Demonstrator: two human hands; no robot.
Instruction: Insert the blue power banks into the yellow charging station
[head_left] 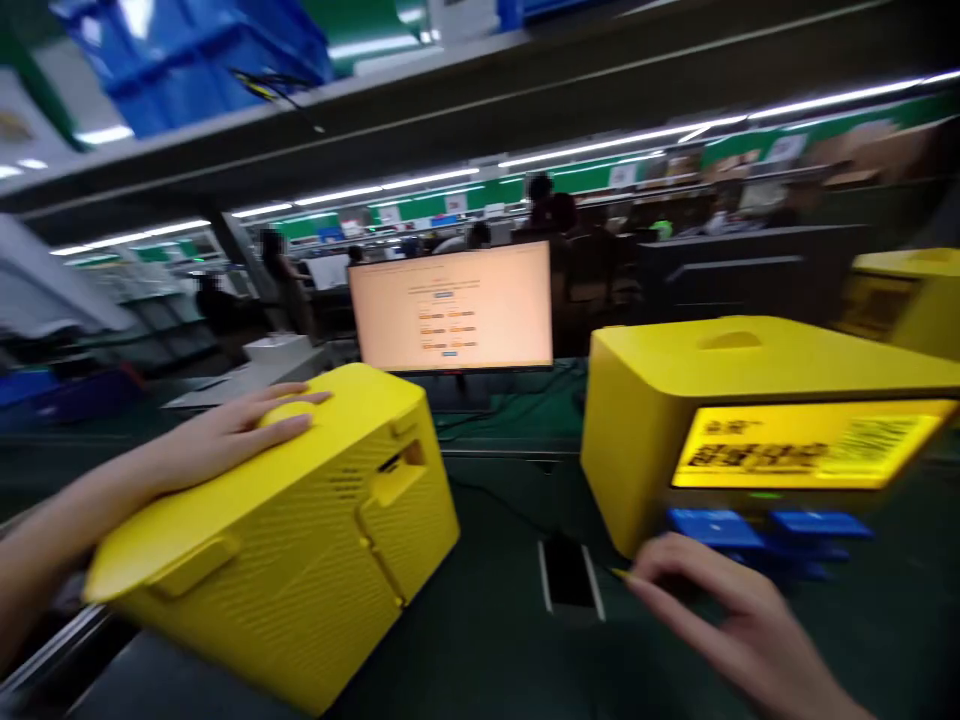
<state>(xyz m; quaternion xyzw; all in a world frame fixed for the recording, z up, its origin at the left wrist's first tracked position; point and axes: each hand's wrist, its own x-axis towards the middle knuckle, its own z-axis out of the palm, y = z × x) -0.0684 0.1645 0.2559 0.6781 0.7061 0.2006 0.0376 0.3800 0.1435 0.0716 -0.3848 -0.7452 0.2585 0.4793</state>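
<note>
Left hand (247,430): flat and open, palm resting on tilted yellow box (300,560).
Right hand (720,610): fingers loosely spread, gripping nothing, just below second box (750,420).

You're looking across a dark green bench (487,640) at a monitor (452,307) glowing pale orange. Long light strips (390,186) are running along the ceiling over a hall with green wall bands (577,178). Blue crates (187,60) are sitting on a shelf overhead. Blurred people (551,205) are working at far benches (750,260). Cables (510,400) are trailing behind the monitor.
</note>
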